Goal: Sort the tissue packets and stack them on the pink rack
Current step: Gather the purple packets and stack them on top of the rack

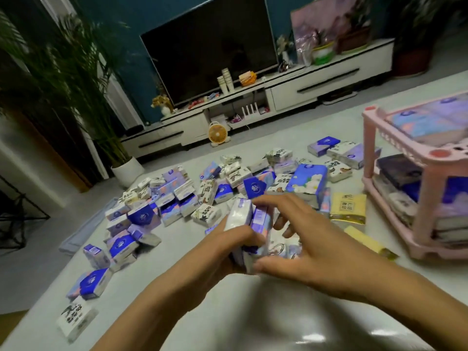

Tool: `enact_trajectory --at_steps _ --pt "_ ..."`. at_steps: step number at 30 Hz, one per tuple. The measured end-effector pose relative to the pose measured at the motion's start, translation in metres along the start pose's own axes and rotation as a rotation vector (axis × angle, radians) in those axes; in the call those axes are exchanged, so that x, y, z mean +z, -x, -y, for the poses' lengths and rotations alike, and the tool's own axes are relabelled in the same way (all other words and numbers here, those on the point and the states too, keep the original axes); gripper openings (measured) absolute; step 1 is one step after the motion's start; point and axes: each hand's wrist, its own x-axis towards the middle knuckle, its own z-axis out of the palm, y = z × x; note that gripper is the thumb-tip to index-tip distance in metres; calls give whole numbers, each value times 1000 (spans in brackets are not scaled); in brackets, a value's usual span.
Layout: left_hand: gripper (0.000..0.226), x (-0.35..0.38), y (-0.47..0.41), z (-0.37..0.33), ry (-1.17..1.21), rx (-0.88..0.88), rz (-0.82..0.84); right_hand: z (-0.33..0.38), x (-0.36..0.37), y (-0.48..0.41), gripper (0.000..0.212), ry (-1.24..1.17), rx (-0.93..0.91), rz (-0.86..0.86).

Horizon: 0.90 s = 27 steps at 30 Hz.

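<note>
Several small tissue packets, blue-purple ones and white ones with black print, lie scattered in a pile (177,198) across the white table (253,312). My left hand (228,247) grips a bunch of upright packets (247,221) near the table's middle. My right hand (309,239) is pressed against the same bunch from the right, thumb at its front and fingers spread over its top. The pink rack (428,188) stands at the right edge, with packets stacked on its top and lower shelves.
A larger blue tissue pack (307,182) and yellow packs (349,205) lie between the pile and the rack. Beyond the table are a TV (210,51) on a white cabinet, a small fan (217,133) and a potted palm (76,84).
</note>
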Motion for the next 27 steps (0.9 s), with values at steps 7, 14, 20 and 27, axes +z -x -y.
enact_trajectory --at_steps 7,14,20,27 --pt "53 74 -61 -66 24 134 -13 7 -93 26 71 -273 161 -286" --pt "55 133 -85 -127 -220 500 -153 -17 -205 62 74 -291 157 -600" --pt "83 191 -83 -149 -729 691 17 -53 -235 84 88 -33 466 -441" --pt "69 198 -92 -127 -1177 739 85 -54 -241 86 64 268 549 -332"
